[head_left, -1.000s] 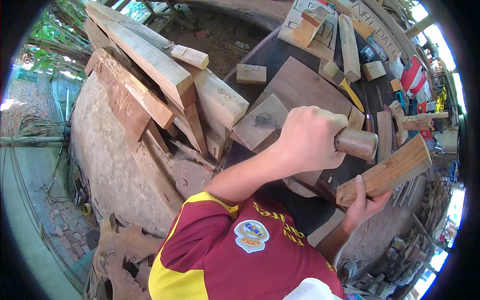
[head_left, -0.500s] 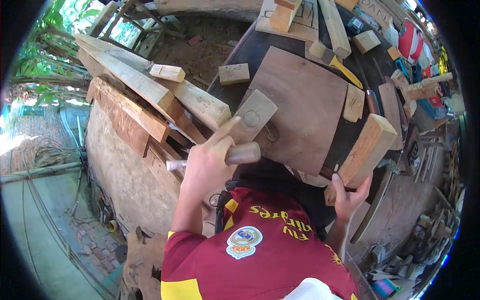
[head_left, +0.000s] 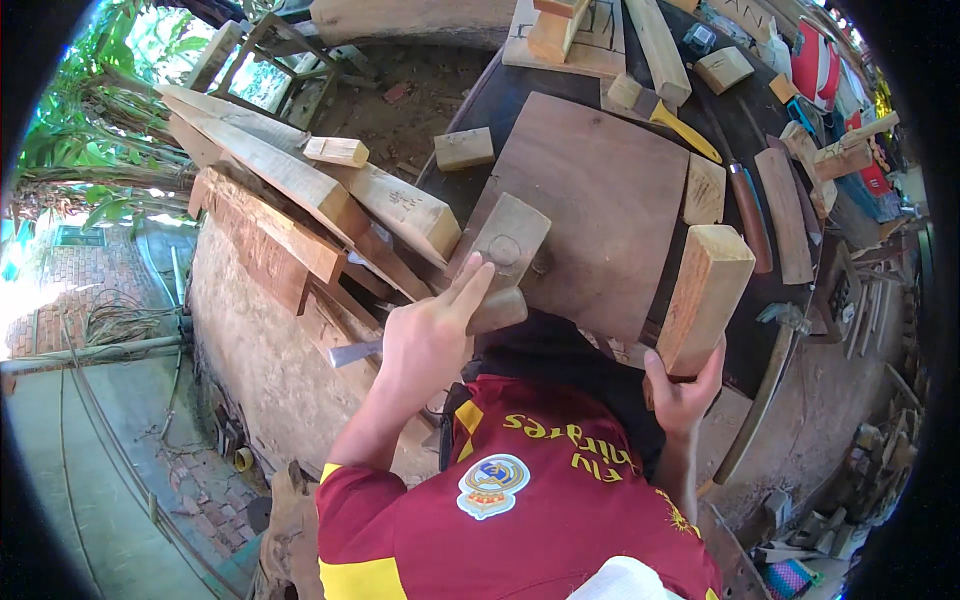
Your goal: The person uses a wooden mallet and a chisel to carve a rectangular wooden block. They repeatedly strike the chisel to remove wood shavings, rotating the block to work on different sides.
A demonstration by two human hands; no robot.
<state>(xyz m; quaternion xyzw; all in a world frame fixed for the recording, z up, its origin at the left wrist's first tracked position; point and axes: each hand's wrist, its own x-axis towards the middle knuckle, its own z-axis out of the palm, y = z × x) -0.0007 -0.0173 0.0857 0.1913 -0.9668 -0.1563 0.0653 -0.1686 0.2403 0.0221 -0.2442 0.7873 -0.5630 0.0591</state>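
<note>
My left hand is closed around a chisel, its thick wooden handle sticking out to the right and its metal blade out to the left. Two of its fingers reach forward to the near end of a small wooden block with a circle marked on it. That block lies over the left edge of a flat brown board. On the right, my right hand grips the lower end of a thick wooden block, held tilted up, thumb on its left side.
A yellow-handled brush, a small wood piece and a wooden-handled tool lie beyond the board on the dark table. A hammer rests at the right edge. Long timbers are stacked at left.
The thick block in my right hand has shifted left and stands more upright. My left hand's raised index finger has come down, with a second finger beside it, onto the marked block.
</note>
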